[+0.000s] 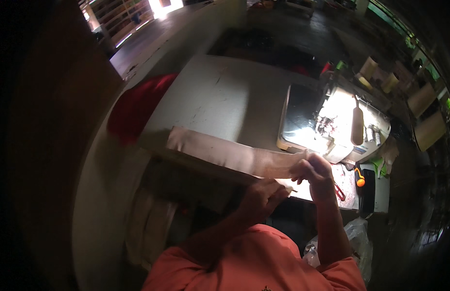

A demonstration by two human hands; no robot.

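Observation:
A long pale strip of fabric (215, 153) lies across the front of the white table, running from the left to my hands. My right hand (315, 172) is closed at the strip's right end, its fingers bent in a pinch on the cloth. Just below the strip's lower edge, my left hand (265, 196) has its fingers pressed together. A small pale bit shows by its fingertips, too unclear to name. Beyond my right hand stands a brightly lit sewing machine (339, 126) with a dark glossy plate (300, 114) on its left.
A red cloth (142, 106) hangs at the table's left edge. Thread cones (368, 68) stand behind the machine. A slim red tool (339, 192) and an orange knob (360, 183) are right of my hands. A clear plastic bag (358, 242) hangs below the table.

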